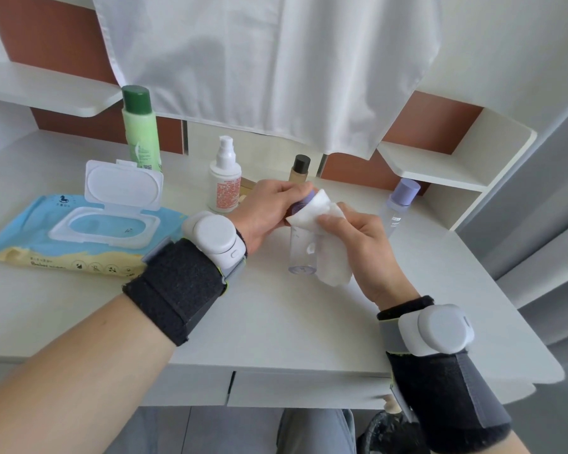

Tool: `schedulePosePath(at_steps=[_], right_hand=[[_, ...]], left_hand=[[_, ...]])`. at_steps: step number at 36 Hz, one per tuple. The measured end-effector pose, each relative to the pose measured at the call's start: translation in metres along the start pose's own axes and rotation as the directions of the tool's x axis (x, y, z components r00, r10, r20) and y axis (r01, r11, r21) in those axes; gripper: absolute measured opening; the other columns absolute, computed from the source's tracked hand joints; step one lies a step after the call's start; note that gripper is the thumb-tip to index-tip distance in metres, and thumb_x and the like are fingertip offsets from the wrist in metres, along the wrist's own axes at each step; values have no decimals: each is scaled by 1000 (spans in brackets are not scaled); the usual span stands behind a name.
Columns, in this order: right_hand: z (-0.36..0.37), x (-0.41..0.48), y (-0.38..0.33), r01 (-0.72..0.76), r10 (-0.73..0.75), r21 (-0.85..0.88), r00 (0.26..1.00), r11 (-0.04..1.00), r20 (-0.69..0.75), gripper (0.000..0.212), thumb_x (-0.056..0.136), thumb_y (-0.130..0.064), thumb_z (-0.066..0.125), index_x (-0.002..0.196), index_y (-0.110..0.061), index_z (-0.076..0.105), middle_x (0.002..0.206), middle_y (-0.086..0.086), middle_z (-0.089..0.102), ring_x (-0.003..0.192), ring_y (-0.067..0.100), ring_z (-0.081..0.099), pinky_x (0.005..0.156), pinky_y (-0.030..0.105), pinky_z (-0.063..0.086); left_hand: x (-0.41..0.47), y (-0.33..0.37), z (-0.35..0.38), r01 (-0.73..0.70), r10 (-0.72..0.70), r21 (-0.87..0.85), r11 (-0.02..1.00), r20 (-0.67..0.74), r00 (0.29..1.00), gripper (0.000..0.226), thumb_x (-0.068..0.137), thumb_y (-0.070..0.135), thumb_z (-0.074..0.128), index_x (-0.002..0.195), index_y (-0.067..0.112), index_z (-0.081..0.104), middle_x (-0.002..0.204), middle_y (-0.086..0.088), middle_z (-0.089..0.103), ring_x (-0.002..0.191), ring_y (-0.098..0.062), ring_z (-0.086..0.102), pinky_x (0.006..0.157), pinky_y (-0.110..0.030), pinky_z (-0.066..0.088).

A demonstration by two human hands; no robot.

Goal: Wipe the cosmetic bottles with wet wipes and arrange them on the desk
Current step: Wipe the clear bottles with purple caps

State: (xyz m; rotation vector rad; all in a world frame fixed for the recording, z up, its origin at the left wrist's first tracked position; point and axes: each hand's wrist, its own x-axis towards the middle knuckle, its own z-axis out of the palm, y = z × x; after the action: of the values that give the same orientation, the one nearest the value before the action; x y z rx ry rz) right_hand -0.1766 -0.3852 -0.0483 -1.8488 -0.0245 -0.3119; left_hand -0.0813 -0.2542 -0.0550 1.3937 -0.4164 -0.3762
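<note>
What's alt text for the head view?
A person's left hand grips the purple cap end of a clear bottle while the right hand presses a white wet wipe against its side over a white desk. Behind stand a green bottle, a white pump bottle, a foundation bottle and another purple-capped bottle; an open wipes pack lies at left.

The white desk (276,322) in front of me carries a blue wet-wipe pack (30,237) at the left, its lid flipped open. Just beyond it stands a green bottle (141,132). Further right along the far side stand a white pump bottle (225,181), a black-capped foundation bottle (299,170) and a lilac-capped clear bottle (399,208).
</note>
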Motion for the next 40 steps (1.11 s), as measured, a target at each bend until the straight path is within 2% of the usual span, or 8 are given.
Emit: schedulePosePath(at_steps=[3, 8, 15, 21, 25, 30, 35, 40], right_hand=[[0, -1, -2, 34, -33, -37, 998, 999, 45, 31, 84, -29, 57, 61, -14, 71, 75, -2, 53, 65, 17, 53, 59, 26, 40], [1, -4, -3, 27, -20, -85, 996, 996, 83, 33, 80, -27, 59, 49, -18, 62, 67, -13, 51, 58, 15, 51, 54, 29, 40], [0, -8, -6, 38, -22, -114, 990, 993, 137, 37, 73, -16, 55, 58, 15, 42, 64, 7, 37, 50, 8, 39, 48, 21, 27], [-8, -8, -11, -40, 44, 30, 986, 999, -158, 30, 71, -21, 47, 44, -9, 51, 42, -5, 37, 36, 14, 30, 37, 16, 16], [-8, -4, -10, -89, 131, 138, 931, 987, -342, 22, 73, -28, 53, 56, -18, 43, 61, 2, 31, 54, 19, 28, 48, 24, 20], [-11, 0, -5, -92, 181, 244, 910, 965, -372, 29, 95, -25, 55, 66, -19, 56, 63, -4, 44, 62, 16, 41, 56, 27, 32], [-8, 0, -5, -22, 70, 126, 920, 992, -387, 31, 99, -19, 55, 68, -16, 57, 56, -13, 43, 54, 7, 38, 49, 19, 33], [-5, -1, -7, 48, -22, 68, 941, 997, -338, 32, 97, -13, 57, 67, -22, 61, 53, -17, 44, 52, 4, 38, 48, 16, 34]], left_hand=[[-1, 3, -1, -38, 38, -16, 999, -39, 999, 34, 98, 24, 53, 89, -6, 67, 95, -6, 65, 83, -18, 57, 73, -27, 48], [-1, 7, -4, -122, 112, -86, 989, -119, 987, 24, 98, 22, 52, 91, 8, 70, 83, 7, 72, 82, -14, 67, 78, -32, 52], [-1, 10, -8, -216, 191, -112, 970, -197, 962, 21, 97, 26, 54, 89, 19, 72, 75, 4, 70, 75, -15, 64, 79, -38, 43], [-4, 16, -9, -242, 216, -206, 948, -142, 966, 23, 102, 17, 44, 99, 11, 66, 81, 0, 68, 80, -12, 64, 77, -31, 47], [-8, 18, -7, -220, 210, -218, 951, -70, 975, 25, 103, 19, 39, 103, 11, 63, 85, 0, 69, 82, -19, 62, 70, -31, 53], [-11, 17, -4, -174, 183, -194, 965, 28, 983, 25, 103, 19, 39, 105, 10, 62, 91, -5, 66, 85, -37, 54, 84, -66, 46], [-12, 13, 3, -144, 151, -132, 981, 41, 988, 25, 102, 18, 42, 101, 9, 65, 86, -2, 69, 77, -20, 64, 92, -68, 40], [-11, 6, 6, -119, 129, -111, 987, 84, 988, 27, 90, 31, 53, 98, 13, 71, 88, -5, 66, 85, -25, 56, 92, -63, 40]])
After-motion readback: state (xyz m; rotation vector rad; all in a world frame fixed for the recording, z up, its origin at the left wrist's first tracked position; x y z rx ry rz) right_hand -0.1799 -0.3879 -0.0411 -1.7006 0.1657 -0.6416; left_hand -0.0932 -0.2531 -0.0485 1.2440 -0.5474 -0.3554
